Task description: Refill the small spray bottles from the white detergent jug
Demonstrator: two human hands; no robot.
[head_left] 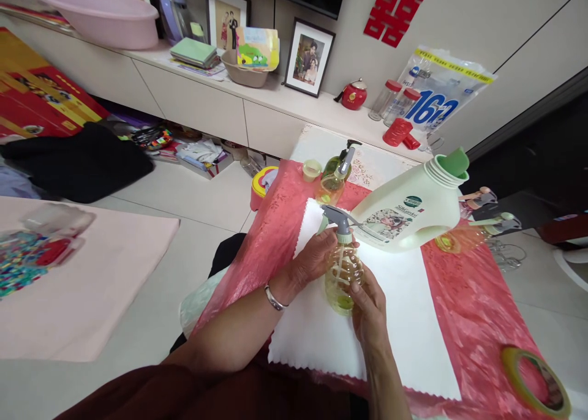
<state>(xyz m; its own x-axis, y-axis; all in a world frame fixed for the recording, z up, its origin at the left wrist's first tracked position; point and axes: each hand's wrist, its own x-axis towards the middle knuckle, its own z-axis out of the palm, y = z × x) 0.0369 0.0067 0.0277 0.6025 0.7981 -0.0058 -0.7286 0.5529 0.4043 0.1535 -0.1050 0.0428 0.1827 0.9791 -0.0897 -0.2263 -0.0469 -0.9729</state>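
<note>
Both hands, left hand, right hand, gripping spray bottle, white cloth

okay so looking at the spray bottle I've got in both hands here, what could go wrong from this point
1. The big white jug lies on its side right behind the spray bottle, its green spout toward the table edge; a nudge might roll it or let it leak.
2. Left hand is at the trigger head and right hand low on the body; a slip could spill liquid onto the white cloth.
3. Other spray bottles stand close behind, easy to knock over.
</note>
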